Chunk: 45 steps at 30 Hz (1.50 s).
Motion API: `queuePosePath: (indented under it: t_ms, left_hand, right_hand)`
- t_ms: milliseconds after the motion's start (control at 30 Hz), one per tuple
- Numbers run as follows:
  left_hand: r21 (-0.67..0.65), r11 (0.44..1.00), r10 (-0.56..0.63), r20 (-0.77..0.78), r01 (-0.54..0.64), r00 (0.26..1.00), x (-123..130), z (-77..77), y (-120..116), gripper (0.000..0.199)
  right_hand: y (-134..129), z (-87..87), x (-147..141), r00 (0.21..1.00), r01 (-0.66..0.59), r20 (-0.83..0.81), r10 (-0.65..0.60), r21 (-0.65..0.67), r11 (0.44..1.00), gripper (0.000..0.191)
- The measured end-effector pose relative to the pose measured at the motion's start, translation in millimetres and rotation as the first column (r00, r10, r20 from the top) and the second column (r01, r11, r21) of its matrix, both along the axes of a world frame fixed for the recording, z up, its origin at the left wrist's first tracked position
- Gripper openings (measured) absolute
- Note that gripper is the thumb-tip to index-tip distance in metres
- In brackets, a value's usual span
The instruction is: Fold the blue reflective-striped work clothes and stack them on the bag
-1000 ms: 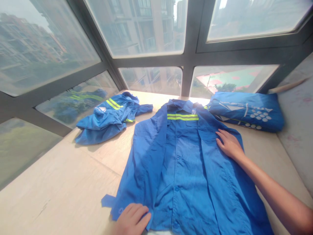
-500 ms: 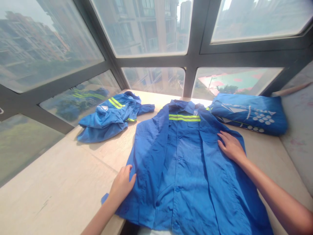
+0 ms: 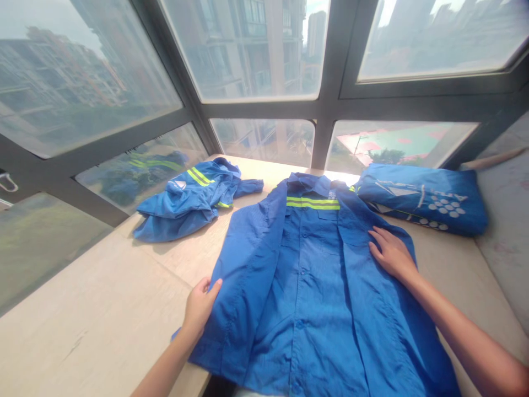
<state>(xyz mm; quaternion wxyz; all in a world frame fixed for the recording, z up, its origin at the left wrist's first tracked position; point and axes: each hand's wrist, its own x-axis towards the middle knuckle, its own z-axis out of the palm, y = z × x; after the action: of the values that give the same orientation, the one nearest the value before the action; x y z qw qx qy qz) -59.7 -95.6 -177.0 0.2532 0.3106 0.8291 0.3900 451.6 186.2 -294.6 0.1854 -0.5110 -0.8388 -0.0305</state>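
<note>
A blue work jacket (image 3: 318, 275) lies spread front up, its collar toward the window and a yellow-green reflective band across the chest. Both sleeves are laid down over the front, and the lower hem hangs past the near edge. At the left sleeve's outer edge, my left hand (image 3: 201, 303) pinches the fabric between thumb and fingers. My right hand (image 3: 392, 253) rests flat on the sleeve at the other side, fingers stretched out.
A crumpled blue jacket (image 3: 185, 198) with yellow stripes lies at the back left. Folded blue garments (image 3: 425, 198) with white print are stacked at the back right. Grey window frames (image 3: 264, 110) border the pale sill (image 3: 103, 298); a patterned wall (image 3: 504, 237) stands at right.
My left hand has closed on the sleeve edge and drawn it outward to the left. My right hand stays in place on the jacket. The camera view has tilted slightly up.
</note>
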Motion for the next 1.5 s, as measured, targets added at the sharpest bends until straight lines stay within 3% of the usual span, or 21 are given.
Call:
queuePosePath:
  t_ms: [133, 300, 467, 567, 633, 700, 733, 800, 867, 1000, 1100, 1167, 1233, 1333, 1500]
  left_hand:
    - [-0.083, 0.995, -0.067, -0.058, 0.062, 0.996, -6.0, 1.7, -8.8, 0.053]
    - [-0.199, 0.972, -0.125, 0.023, 0.127, 0.992, -16.4, -4.3, -31.2, 0.051]
    - [-0.273, 0.922, -0.252, 0.12, 0.276, 0.96, -25.9, -14.3, -52.7, 0.043]
    - [-0.403, 0.854, -0.363, -0.008, 0.33, 0.932, -28.8, -6.7, -47.5, 0.041]
    - [-0.576, 0.773, -0.456, -0.212, 0.267, 0.864, -28.3, 4.7, -35.7, 0.044]
    - [-0.654, 0.734, -0.552, -0.413, 0.186, 0.725, -26.1, 15.7, -17.6, 0.046]
    - [-0.639, 0.744, -0.59, -0.493, 0.194, 0.639, -24.5, 19.1, -5.7, 0.046]
    - [-0.54, 0.775, -0.63, -0.612, 0.33, 0.478, -20.0, 19.6, 25.0, 0.043]
    - [-0.411, 0.748, -0.635, -0.672, 0.52, 0.381, -12.7, 11.9, 67.4, 0.04]
    - [-0.208, 0.68, -0.585, -0.732, 0.703, 0.349, 14.0, -14.7, 182.5, 0.048]
    - [-0.189, 0.681, -0.559, -0.758, 0.708, 0.336, 36.0, -33.1, 267.9, 0.054]
    - [-0.203, 0.697, -0.552, -0.764, 0.687, 0.334, 43.2, -44.7, 307.7, 0.051]
    - [-0.227, 0.72, -0.546, -0.768, 0.656, 0.335, 41.4, -56.2, 330.1, 0.05]
    - [-0.285, 0.752, -0.542, -0.781, 0.595, 0.311, 27.2, -69.2, 340.4, 0.052]
    - [-0.381, 0.739, -0.578, -0.782, 0.555, 0.234, 9.3, -61.9, 347.8, 0.052]
  right_hand:
    - [0.3, -0.7, 0.2, 1.0, 0.006, 0.002, -0.006, 0.001, 1.0, 0.05]
    - [-1.9, 1.6, -1.8, 1.0, 0.008, -0.009, -0.008, 0.01, 1.0, 0.049]
    - [-3.8, 4.6, -5.0, 1.0, 0.024, -0.018, -0.023, 0.006, 1.0, 0.048]
    - [-4.9, 6.7, -6.9, 1.0, 0.026, -0.015, -0.026, -0.002, 1.0, 0.048]
    - [-6.5, 8.9, -8.2, 1.0, 0.029, -0.006, -0.029, -0.006, 1.0, 0.048]
    - [-8.5, 12.9, -10.0, 0.999, 0.035, 0.01, -0.035, -0.007, 0.999, 0.048]
    - [-9.1, 15.7, -11.3, 0.999, 0.04, 0.02, -0.04, -0.009, 0.999, 0.048]
    - [-7.9, 22.9, -15.7, 0.997, 0.052, 0.049, -0.052, -0.016, 0.998, 0.046]
    - [-1.2, 31.4, -24.3, 0.997, 0.048, 0.069, -0.047, -0.021, 0.999, 0.042]
    - [32.9, 45.1, -58.2, 0.999, -0.023, -0.026, 0.022, -0.009, 1.0, 0.04]
    - [69.0, 48.4, -92.2, 0.995, -0.032, -0.099, 0.031, -0.005, 0.999, 0.051]
    - [90.5, 46.5, -113.3, 0.997, -0.006, -0.076, 0.006, -0.009, 1.0, 0.052]
    - [106.2, 41.2, -131.1, 1.0, 0.02, -0.007, -0.02, -0.018, 1.0, 0.05]
    - [119.3, 30.9, -151.1, 0.996, 0.032, 0.086, -0.028, -0.044, 0.999, 0.05]
    - [135.3, 26.8, -167.5, 0.994, 0.022, 0.11, -0.013, -0.084, 0.996, 0.052]
